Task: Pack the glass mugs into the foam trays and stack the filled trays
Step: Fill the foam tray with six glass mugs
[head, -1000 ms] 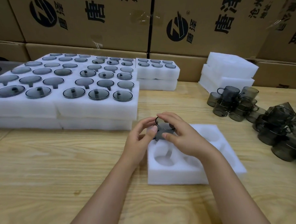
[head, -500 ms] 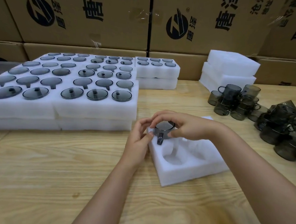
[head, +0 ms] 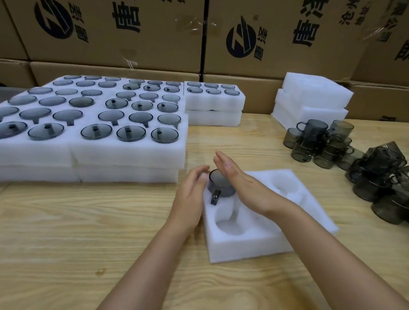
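In the head view, a smoky grey glass mug (head: 221, 183) is seen seated in the far-left pocket of a white foam tray (head: 265, 243), a flat round face turned up and its handle laid in the slot toward the camera. The other pockets that can be seen hold nothing.

The left hand (head: 191, 197) is held just beside the mug's left, fingers loosely extended and gripping nothing. The right hand (head: 242, 183) is spread flat with straight fingers against the mug's right side; actual contact cannot be told.

The tray lies on a pale wooden table (head: 75, 243). Stacked foam trays filled with mugs (head: 128, 150) are seen at left, a heap of loose grey mugs (head: 375, 178) at right.

Brown cardboard cartons (head: 143, 33) behind are printed with a round dark logo and the characters 唐泽; the smaller writing is cut off.
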{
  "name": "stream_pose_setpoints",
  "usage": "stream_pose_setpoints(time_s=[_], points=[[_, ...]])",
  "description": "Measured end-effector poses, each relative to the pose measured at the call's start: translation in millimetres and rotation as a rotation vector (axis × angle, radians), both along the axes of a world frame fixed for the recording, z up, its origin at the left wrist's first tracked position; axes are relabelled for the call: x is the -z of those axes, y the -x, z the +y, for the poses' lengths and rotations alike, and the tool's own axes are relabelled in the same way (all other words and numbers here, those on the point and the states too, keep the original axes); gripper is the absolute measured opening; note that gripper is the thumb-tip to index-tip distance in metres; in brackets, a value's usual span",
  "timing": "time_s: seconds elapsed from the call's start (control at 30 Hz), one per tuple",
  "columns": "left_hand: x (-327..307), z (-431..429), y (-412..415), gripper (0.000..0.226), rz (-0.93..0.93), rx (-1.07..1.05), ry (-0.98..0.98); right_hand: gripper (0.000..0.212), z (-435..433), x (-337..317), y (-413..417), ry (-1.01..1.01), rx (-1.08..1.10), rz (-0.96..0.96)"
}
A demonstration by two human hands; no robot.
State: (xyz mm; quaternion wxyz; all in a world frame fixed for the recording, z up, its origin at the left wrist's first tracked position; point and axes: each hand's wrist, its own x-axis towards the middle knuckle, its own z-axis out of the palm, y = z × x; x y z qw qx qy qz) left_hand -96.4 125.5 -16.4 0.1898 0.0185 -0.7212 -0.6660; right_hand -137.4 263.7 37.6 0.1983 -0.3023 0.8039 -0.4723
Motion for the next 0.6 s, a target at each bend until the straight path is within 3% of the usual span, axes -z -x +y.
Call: stream_pose_setpoints(time_s=[0.13,0.2,0.27,0.37,0.47,0.6], points=[[-23,0,1,0.033,-0.034,-0.12,0.042,0.071,-7,-2,-13,0.08,0.106,-0.026],[-40,4,2,0.039,0.029,-0.144,0.138,0.062,-13,-7,-4,0.048,0.239,0.091],[-52,11,8,0.055,0.057,-0.088,0.303,0.059,-21,-9,10,-0.298,0.276,0.286],[-47,21,14,0.061,-0.106,0.1,0.602,0.073,-31,1,19,-0.817,0.181,0.4],[-33,18,15,0.06,-0.263,0.154,0.734,0.077,-30,11,18,-0.926,0.132,0.465],[-27,9,10,0.061,-0.28,0.129,0.717,0.076,-35,8,15,-1.004,0.159,0.49]])
